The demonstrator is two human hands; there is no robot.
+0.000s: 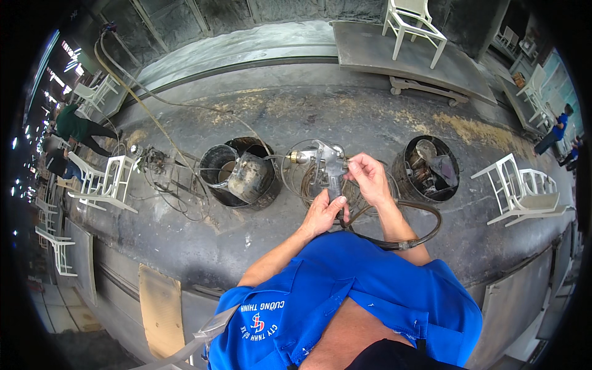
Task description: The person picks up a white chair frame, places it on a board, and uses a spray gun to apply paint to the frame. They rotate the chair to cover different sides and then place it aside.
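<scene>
A metal spray gun (333,168) with a brass-coloured fitting at its left end is held up in front of my body. My left hand (325,213) is wrapped round its grip, thumb along the handle. At the gun's right side, my right hand (368,177) pinches a small part at the back of the body; the fingers partly hide that part. A dark hose (425,229) loops to the right, over my right forearm. Behind the gun, coiled hose (308,185) lies on the floor.
Left of the gun stands a black tub (270,192) holding dirty cans. To the right is a round bin (430,196) with cans and scraps. White chairs (113,179) stand on both sides; another chair (414,28) sits on a wheeled platform (364,52). Other people (77,126) are farther off.
</scene>
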